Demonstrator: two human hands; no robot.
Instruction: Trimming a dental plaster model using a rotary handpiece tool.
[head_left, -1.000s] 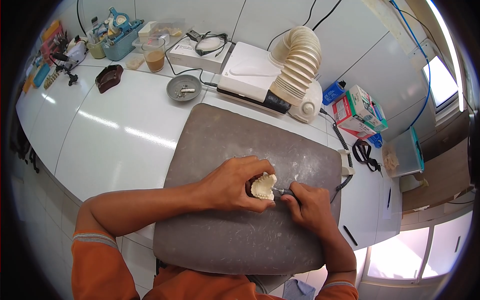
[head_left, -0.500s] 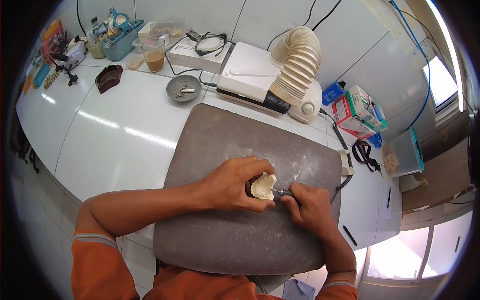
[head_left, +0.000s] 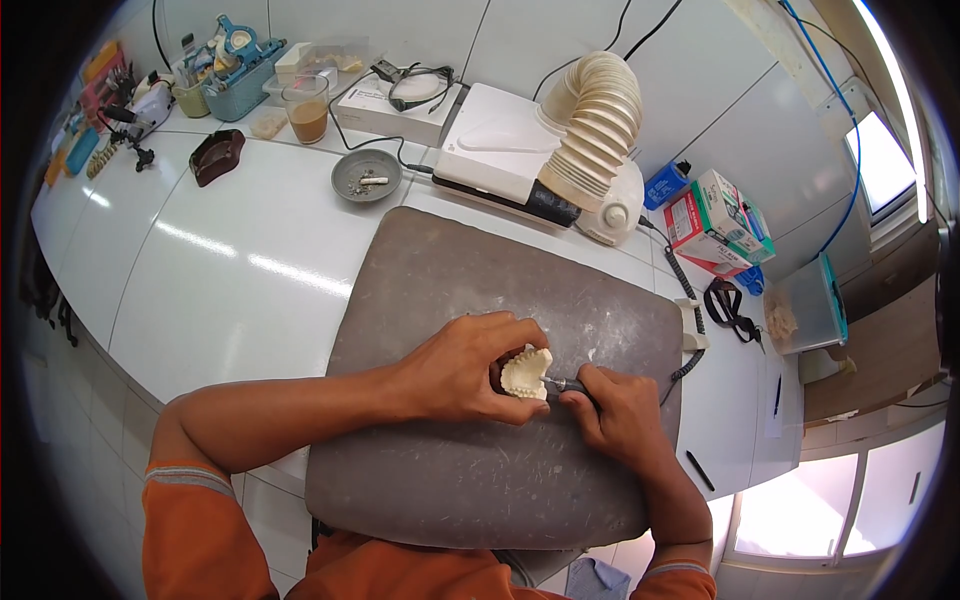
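L hand (head_left: 462,368) grip clamps cast (head_left: 526,373) at frame centre; R hand (head_left: 620,412) grip pinches tool (head_left: 566,384). Best w/ cast braced on mat (head_left: 440,480), light strokes.

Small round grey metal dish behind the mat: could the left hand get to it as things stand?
Probably yes: bare white counter lies between them, but the left hand is gripping the plaster dental cast; the dish sits far.

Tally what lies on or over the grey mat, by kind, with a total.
Hands: 2, the left hand and the right hand
Cream dental casts: 1, the dental cast, in the left hand's grip
Handheld tools: 1, the thin tool, in the right hand, tip at the cast
Total: 4, all over the grey mat
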